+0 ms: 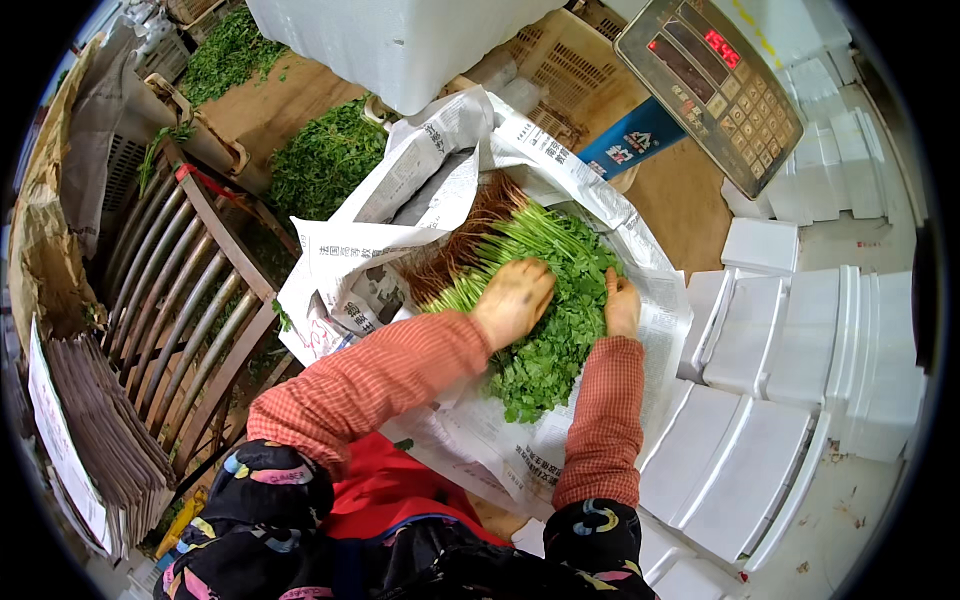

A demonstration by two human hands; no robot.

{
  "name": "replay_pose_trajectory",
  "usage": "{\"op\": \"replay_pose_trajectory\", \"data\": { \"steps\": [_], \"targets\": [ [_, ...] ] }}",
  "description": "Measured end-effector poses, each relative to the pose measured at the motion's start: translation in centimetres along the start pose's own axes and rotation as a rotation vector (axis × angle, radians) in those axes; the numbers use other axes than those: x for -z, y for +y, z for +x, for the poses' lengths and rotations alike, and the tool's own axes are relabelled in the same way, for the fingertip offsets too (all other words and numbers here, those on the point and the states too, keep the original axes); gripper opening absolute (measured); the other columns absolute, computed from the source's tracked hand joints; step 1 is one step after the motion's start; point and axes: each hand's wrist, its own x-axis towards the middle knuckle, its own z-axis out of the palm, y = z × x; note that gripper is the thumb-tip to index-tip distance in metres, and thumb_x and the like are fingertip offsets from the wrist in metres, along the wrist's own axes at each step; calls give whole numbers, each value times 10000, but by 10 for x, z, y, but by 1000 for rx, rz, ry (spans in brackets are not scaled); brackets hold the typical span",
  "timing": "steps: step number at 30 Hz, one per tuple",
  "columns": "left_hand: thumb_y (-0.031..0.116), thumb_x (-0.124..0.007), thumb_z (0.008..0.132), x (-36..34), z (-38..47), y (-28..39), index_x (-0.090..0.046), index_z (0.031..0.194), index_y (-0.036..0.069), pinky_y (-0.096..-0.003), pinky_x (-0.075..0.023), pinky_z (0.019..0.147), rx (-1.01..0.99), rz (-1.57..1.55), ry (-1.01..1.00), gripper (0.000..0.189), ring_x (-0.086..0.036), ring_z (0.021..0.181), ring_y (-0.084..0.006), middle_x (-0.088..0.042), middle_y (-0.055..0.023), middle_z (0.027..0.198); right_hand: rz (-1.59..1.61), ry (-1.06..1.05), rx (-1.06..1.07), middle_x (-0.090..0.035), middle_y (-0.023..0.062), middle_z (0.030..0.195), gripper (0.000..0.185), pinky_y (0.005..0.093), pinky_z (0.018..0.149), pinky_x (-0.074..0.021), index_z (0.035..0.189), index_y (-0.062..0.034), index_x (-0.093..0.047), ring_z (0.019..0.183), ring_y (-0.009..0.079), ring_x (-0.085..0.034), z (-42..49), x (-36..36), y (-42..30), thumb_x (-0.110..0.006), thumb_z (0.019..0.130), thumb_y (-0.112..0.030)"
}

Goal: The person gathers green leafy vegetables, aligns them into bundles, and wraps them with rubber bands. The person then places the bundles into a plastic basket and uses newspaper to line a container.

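Note:
Leafy coriander (551,367) lies in a pile, its pale green stems and reddish-brown roots (454,259) pointing up and to the left. Beneath and around it, newspaper sheets (660,352) line what appears to be a container, their edges folded upward. My left hand (516,304) rests palm down across the stems and leaves, with its fingertips partly sunk in the greens. At the right edge of the leaves is my right hand (622,304), thumb upward and touching them. The leaves hide its other fingers.
A digital scale display (712,94) stands at upper right. White foam boxes (750,450) are stacked along the right. On the left are a curved metal rack (191,262) and stacked newspapers (112,442). More greens (326,154) lie on the floor behind a white foam box (397,45).

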Motion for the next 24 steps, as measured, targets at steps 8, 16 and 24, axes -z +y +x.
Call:
{"op": "replay_pose_trajectory", "data": {
  "steps": [8, 16, 24],
  "targets": [
    [283, -523, 912, -33, 29, -15, -215, 1447, 6, -442, -116, 1162, 96, 172, -102, 677, -174, 1407, -326, -215, -210, 1498, 1005, -53, -136, -603, 184, 1159, 403, 362, 836, -466, 1225, 27, -495, 1077, 286, -574, 8, -40, 52, -586, 859, -113],
    [290, -488, 914, -46, 35, -22, -211, 1444, -8, -442, -104, 1165, 8, 219, -186, 668, -180, 1405, -318, -243, -204, 1485, 1129, 227, -223, -606, 151, 965, 375, 342, 773, -477, 1156, 22, -514, 849, 260, -585, -20, -45, 13, -639, 864, -178],
    [325, -370, 953, -58, 48, -37, -224, 1449, 9, -429, -91, 1165, 44, 325, -245, 606, -163, 1415, -303, -199, -189, 1515, 10, 61, 449, -622, 194, 1116, 307, 371, 886, -464, 1170, -1, -567, 1031, 343, -590, -35, 41, -44, -575, 885, -113]
  ]
}}
